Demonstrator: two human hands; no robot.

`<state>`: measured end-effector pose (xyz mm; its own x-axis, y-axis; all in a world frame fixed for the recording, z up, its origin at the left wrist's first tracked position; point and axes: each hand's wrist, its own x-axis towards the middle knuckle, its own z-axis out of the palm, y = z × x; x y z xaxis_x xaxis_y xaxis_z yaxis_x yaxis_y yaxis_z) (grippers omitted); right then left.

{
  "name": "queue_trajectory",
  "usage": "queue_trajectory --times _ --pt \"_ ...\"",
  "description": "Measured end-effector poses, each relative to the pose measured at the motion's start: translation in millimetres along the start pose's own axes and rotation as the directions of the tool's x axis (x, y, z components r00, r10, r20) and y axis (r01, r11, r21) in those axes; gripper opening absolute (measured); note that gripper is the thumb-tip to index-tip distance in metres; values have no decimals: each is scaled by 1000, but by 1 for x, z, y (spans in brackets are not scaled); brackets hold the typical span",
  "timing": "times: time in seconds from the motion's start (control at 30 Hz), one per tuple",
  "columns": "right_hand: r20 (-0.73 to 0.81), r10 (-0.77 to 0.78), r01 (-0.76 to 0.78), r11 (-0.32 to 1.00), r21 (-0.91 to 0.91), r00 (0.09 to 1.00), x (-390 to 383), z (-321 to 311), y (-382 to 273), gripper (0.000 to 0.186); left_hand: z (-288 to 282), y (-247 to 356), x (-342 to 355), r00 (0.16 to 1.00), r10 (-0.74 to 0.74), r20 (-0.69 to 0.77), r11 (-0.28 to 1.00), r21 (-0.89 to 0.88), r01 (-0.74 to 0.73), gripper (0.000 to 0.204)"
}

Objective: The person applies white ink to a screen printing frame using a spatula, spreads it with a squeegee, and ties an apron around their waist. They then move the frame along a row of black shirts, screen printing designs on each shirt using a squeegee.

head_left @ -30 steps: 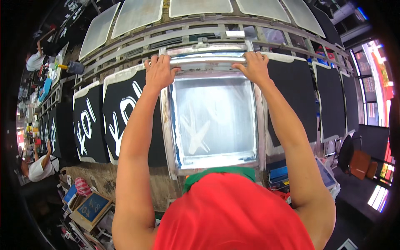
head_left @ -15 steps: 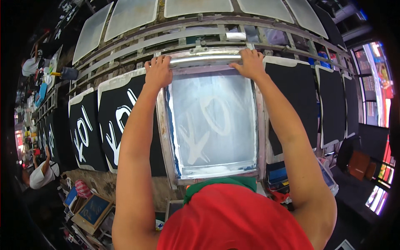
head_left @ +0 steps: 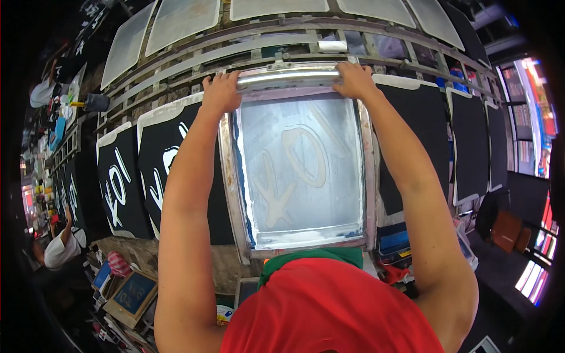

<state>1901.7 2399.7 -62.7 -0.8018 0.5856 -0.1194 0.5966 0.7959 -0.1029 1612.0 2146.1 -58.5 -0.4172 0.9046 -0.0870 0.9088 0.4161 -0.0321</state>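
Observation:
My left hand and my right hand are closed on opposite ends of a long metal-handled squeegee. It lies crosswise at the far end of a screen printing frame. Inside the frame, the pale mesh carries brush-style lettering and a bluish-white film. Along the near edge runs a streak of white ink. The squeegee's blade is largely hidden beneath its handle, and my fingertips are partly out of sight beyond it.
Black fabric panels with white lettering lie to the left; plain black panels lie right. Metal rails cross behind the frame, with pale boards beyond. A person in white is far left. Another screen stands lower left.
My hands and the squeegee have shifted slightly toward the far end of the frame. The lettering in the mesh shows more distinctly, including its upper-right stroke.

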Motion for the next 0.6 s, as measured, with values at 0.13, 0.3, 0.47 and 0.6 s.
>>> queue_trajectory --times 0.13,0.3,0.47,0.6 --pt "122 -4 11 998 -55 993 14 -2 4 44 -5 -2 13 989 -13 149 1000 12 11 62" --pt "120 -18 14 999 42 993 7 -2 3 37 2 -2 6 988 43 151 999 -10 -42 44" --pt "222 4 -14 999 47 975 -57 -7 -12 35 4 12 -55 984 92 152 995 31 -97 34" --pt "198 -39 30 998 52 979 -157 4 -33 29 9 36 -157 989 129 75 989 -86 -123 33"
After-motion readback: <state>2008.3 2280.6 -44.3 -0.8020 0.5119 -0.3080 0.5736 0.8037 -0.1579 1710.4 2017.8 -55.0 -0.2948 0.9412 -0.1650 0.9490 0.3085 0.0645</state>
